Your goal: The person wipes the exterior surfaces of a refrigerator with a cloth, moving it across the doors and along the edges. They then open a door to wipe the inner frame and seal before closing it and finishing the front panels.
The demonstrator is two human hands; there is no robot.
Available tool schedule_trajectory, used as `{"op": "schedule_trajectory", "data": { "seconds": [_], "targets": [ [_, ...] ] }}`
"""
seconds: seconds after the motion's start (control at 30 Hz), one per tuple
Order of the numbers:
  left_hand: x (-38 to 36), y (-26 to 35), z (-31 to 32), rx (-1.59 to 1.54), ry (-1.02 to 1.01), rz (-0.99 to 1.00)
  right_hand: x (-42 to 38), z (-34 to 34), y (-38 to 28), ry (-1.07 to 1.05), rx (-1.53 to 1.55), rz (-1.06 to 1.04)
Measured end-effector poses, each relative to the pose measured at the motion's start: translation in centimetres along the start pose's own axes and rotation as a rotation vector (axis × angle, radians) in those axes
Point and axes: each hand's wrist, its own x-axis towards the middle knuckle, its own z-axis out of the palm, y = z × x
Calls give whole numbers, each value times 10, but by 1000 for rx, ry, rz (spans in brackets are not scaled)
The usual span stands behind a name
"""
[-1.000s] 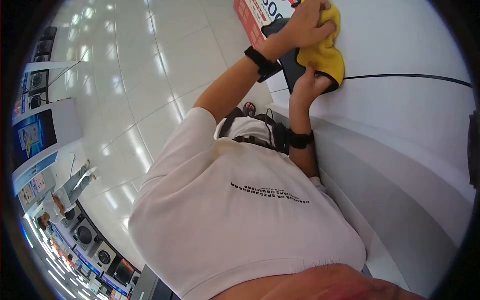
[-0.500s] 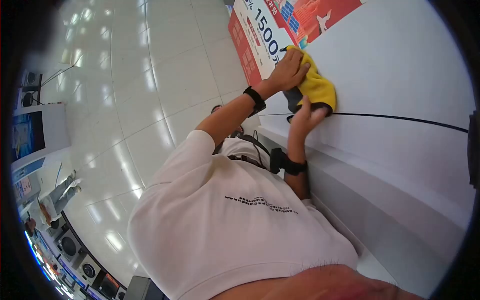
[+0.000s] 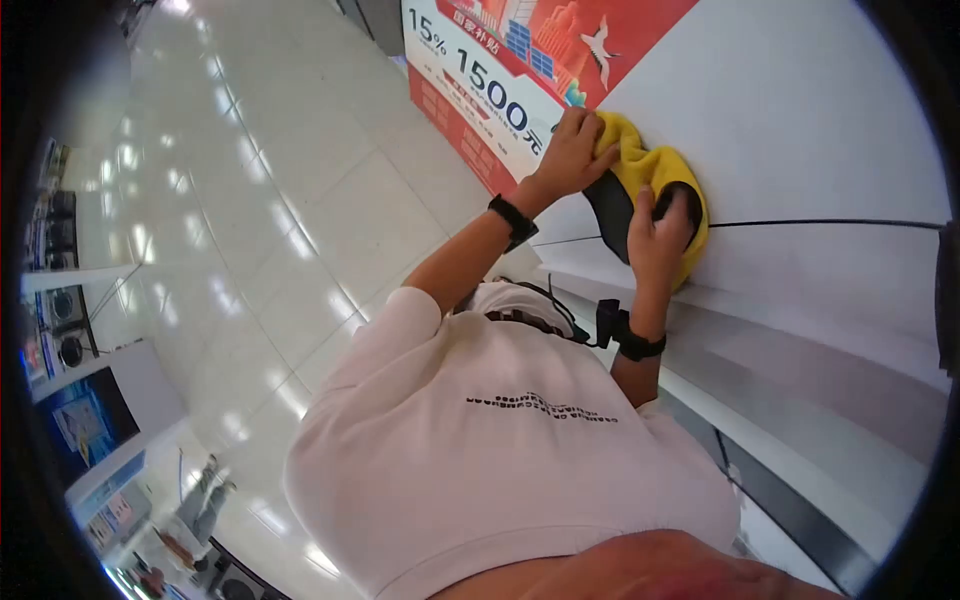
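Note:
My left hand [image 3: 570,155] presses a yellow cloth [image 3: 645,165] against a black flat device [image 3: 610,210] at the edge of a white counter [image 3: 820,120]. My right hand [image 3: 660,235] grips the device from below, its fingers curled over the device's edge and the lower part of the cloth. The cloth wraps over the top and far side of the device and hides most of it. Both wrists wear black bands. A thin black cable [image 3: 820,223] runs from the device across the counter to the right.
A red and white poster [image 3: 500,70] with "15%" and "1500" hangs on the counter's side. Glossy white floor tiles [image 3: 280,200] fill the left. Display stands with appliances [image 3: 60,300] line the far left. My white shirt [image 3: 500,450] fills the lower middle.
The view has swung, showing more of the poster. My right hand has slid up over the device's edge and onto the cloth. My left hand still presses the cloth.

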Motion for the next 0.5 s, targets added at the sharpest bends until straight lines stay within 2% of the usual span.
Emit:
{"op": "schedule_trajectory", "data": {
  "seconds": [0.03,0.07,0.1,0.13,0.17,0.2,0.23,0.3,0.33,0.4,0.47,0.5],
  "targets": [
    [-15,-10,3,-11,-19,-69,-1,3,0,-61,-37,40],
    [-29,-22,6,-33,-93,-121,-2,8,6,-34,-38,60],
    [-40,-27,5,-71,-207,-298,-2,15,12,-171,-45,132],
    [-49,-35,7,-82,-223,-280,-4,20,23,-311,-53,198],
    [-53,-45,8,-163,-461,-453,-5,27,38,-371,-2,198],
    [-50,-50,9,-238,-705,-625,-11,38,52,-368,-105,148],
    [-45,-48,9,-245,-716,-610,-15,34,50,-374,-99,123],
    [-32,-45,4,-170,-885,-392,-22,26,44,-374,-91,96],
    [-23,-42,0,-168,-889,-389,-20,21,44,-319,-43,82],
    [1,-32,-14,-354,-857,-247,-14,9,36,-265,9,71],
    [39,3,-41,-500,-894,-314,-7,-6,21,-115,146,13],
    [47,11,-47,-640,-913,-346,-6,-13,10,-130,145,17]
  ]
}}
